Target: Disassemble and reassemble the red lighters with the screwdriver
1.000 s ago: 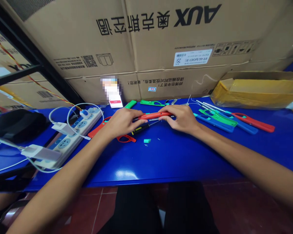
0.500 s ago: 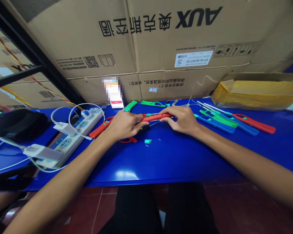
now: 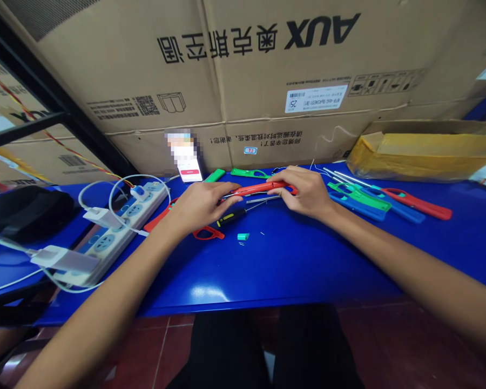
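A red plastic lighter body (image 3: 257, 188) is held level above the blue table (image 3: 235, 275). My left hand (image 3: 202, 204) pinches its left end between thumb and fingers. Around the right end my right hand (image 3: 302, 192) is closed. Just below lies a black and yellow screwdriver (image 3: 231, 217). A red piece with a loop (image 3: 208, 233) and a small teal cap (image 3: 243, 236) rest nearer the front. Green pieces (image 3: 249, 173) lie behind my hands, and another red one (image 3: 157, 216) is partly hidden by my left forearm.
On the left is a white power strip (image 3: 115, 232) with chargers and cables. A lit phone (image 3: 190, 172) leans on the large cardboard box (image 3: 251, 97). Blue, green and red lighters (image 3: 419, 204) lie right, before a yellow-taped box (image 3: 421, 156).
The red lighter body has turned and its other end now shows under my right hand. My left hand has shifted slightly, and more of the screwdriver is visible. The view has moved a little.
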A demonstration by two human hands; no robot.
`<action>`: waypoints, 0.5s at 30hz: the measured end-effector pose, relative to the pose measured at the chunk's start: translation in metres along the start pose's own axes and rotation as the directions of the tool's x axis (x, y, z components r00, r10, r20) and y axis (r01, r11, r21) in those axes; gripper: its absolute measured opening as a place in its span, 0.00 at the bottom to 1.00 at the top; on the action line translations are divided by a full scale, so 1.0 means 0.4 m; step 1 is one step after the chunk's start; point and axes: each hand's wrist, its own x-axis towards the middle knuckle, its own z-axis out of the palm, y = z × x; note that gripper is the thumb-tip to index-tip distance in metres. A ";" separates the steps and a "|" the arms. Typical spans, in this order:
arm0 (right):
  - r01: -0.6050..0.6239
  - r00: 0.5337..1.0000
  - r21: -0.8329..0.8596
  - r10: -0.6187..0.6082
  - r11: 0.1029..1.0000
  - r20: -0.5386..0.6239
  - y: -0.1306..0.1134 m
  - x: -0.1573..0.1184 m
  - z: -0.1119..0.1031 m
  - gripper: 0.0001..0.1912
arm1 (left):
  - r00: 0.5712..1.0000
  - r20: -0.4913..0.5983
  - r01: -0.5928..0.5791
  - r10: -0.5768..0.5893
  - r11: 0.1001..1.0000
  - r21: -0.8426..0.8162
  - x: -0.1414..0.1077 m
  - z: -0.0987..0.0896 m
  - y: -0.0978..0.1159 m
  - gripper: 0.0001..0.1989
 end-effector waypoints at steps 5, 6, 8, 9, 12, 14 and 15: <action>0.003 1.000 -0.006 -0.003 1.000 0.029 0.010 -0.003 0.000 0.05 | 0.996 0.083 -0.036 0.042 0.997 -0.066 0.004 -0.022 -0.013 0.19; 0.001 1.000 -0.003 -0.001 1.000 0.022 0.010 -0.003 -0.001 0.06 | 0.994 0.100 -0.030 0.037 0.998 -0.064 0.004 -0.024 -0.016 0.19; 0.002 1.000 0.005 -0.002 1.000 0.002 0.008 -0.002 -0.002 0.05 | 0.992 0.126 -0.020 0.028 0.998 -0.067 0.005 -0.025 -0.021 0.19; 0.001 1.000 0.008 -0.001 1.000 -0.008 0.008 -0.001 -0.003 0.05 | 0.991 0.129 -0.017 0.027 0.997 -0.079 0.005 -0.023 -0.023 0.19; 0.003 1.000 0.020 -0.002 1.000 -0.023 0.009 0.000 -0.005 0.04 | 0.994 0.103 -0.017 0.032 0.990 -0.139 0.006 -0.011 -0.023 0.18; 0.012 1.000 0.029 -0.012 1.000 -0.015 0.011 -0.001 -0.004 0.04 | 0.995 0.091 -0.014 0.031 0.983 -0.182 0.007 -0.001 -0.022 0.17; 0.019 1.000 0.031 -0.019 0.999 -0.008 0.012 -0.001 -0.003 0.04 | 0.995 0.092 -0.008 0.027 0.979 -0.202 0.007 0.003 -0.022 0.16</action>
